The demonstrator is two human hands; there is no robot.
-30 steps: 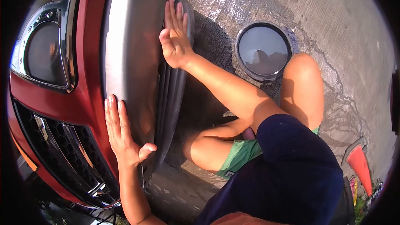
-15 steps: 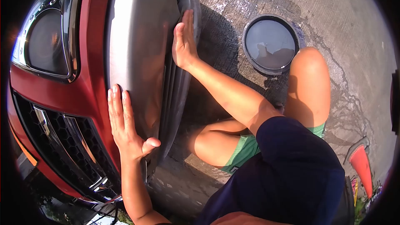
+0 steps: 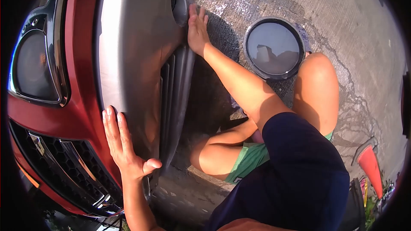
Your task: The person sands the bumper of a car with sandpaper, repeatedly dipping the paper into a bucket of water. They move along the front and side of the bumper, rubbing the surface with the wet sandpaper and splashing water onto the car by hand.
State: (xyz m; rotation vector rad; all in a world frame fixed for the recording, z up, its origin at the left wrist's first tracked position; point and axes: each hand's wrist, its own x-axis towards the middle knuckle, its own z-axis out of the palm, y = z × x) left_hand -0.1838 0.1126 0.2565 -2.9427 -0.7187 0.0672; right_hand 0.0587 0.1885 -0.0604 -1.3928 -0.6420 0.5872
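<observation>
A red car front (image 3: pixel 83 60) with a silver-grey bumper (image 3: pixel 132 47) fills the left of the view. My left hand (image 3: pixel 128 154) lies on the bumper beside the red panel, fingers stretched up and thumb spread out to the right. My right hand (image 3: pixel 198 30) rests with fingers extended on the bumper's lower edge, just beside a dark round recess (image 3: pixel 181 7). Its palm side is hidden, and nothing shows in it. Black slats (image 3: pixel 171 85) of the lower grille lie below my right hand.
A dark round bucket (image 3: pixel 247 51) of greyish water stands on the wet concrete (image 3: pixel 351 30), close to my bent knee (image 3: pixel 317 85). An orange cone (image 3: pixel 370 169) lies to the right. The headlight (image 3: pixel 32 66) and honeycomb grille (image 3: pixel 92 156) are at far left.
My right hand has slid along the bumper's lower edge, up and slightly right, to the round recess. My left hand sits a little lower in view, as the view has shifted.
</observation>
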